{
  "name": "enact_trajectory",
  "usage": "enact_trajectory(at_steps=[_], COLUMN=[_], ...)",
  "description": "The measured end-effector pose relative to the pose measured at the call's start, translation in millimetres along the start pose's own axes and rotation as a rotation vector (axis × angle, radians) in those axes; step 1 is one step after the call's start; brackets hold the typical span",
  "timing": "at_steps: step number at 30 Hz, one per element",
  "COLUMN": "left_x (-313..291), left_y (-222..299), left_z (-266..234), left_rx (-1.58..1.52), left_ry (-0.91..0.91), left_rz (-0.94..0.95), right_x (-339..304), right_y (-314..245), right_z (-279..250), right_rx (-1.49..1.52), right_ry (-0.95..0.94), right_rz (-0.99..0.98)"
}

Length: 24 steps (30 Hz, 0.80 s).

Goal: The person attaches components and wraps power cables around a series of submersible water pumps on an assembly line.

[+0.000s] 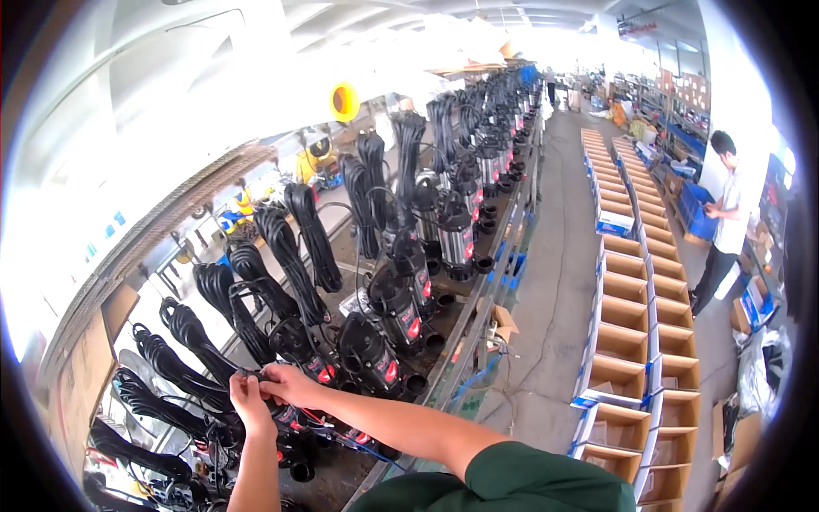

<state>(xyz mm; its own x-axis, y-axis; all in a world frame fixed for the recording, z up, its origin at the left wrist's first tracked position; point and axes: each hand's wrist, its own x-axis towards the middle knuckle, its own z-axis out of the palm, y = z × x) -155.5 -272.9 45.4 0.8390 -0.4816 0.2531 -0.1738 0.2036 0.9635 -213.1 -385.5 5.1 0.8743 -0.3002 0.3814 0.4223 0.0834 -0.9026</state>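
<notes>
My left hand [251,404] and my right hand [288,385] meet among the pumps at the lower left. Their fingers are closed in a pinch around a thin black cable [241,372], whose end is hidden by the fingertips. Just beyond them hangs a coiled bundle of black cable [189,334]. Below my right forearm run thin red and blue wires [363,445]. Electric pumps with black tops, metal bodies and red labels, such as the pump [368,352] beyond my forearm, stand in rows, with tied cable coils [290,247] rising above them.
A metal rail [465,363] edges the long bench. Across the grey floor [546,290] stand two rows of lidless cardboard boxes [621,341]. A person [728,213] stands at the right beside a blue crate [698,212]. A yellow ring [344,101] appears beyond the bench.
</notes>
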Motion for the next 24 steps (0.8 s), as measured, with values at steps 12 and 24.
enact_trajectory(at_steps=[12,24], left_x=[-130.0,-142.2], left_y=[-147.4,-254.2], left_z=[-113.6,-182.8], left_rx=[0.443,1.297], left_ry=[0.118,-0.075], left_rz=[0.053,0.054], right_x=[3.1,-1.7], right_y=[6.9,8.1], right_z=[7.1,10.2], right_rx=[0.112,-0.369], right_ry=[0.127,0.232], right_rz=[0.059,-0.161])
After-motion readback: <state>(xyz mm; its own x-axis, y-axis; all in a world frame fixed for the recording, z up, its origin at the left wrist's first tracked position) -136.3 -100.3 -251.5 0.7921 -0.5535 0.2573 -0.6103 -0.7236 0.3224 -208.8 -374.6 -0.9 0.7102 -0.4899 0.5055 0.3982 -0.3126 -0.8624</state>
